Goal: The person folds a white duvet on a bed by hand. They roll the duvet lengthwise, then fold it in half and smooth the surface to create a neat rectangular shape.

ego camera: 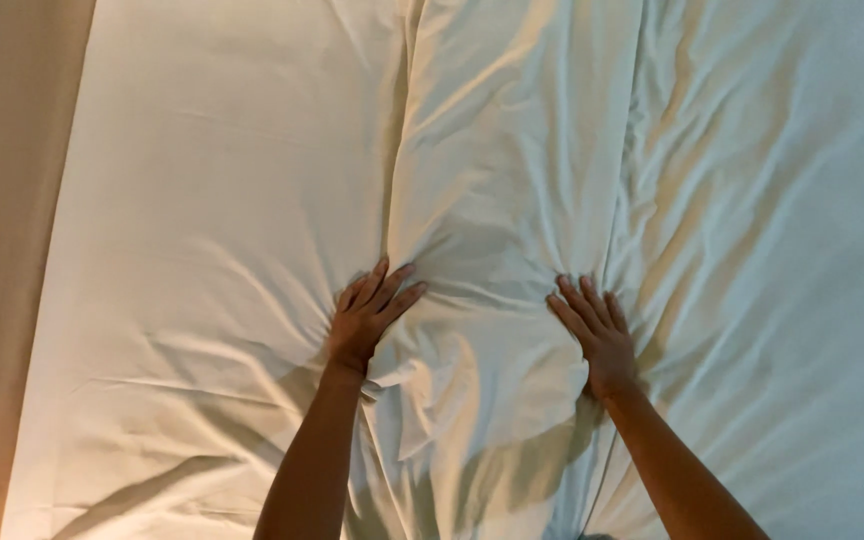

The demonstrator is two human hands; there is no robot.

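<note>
Both forearms rise from the bottom edge, left hand point(367, 318) and right hand point(597, 325) pressed flat, fingers spread, flanking the raised fold of white sheet point(497, 250) running bottom-to-top through mid-frame.

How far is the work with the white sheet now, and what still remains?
Done: the white sheet lies fairly smooth on its left part. In hand: the left hand and the right hand press flat, fingers spread, on either side of a raised fold running up the middle. Left: that fold and the many creases on the right side are not yet flattened.
</note>
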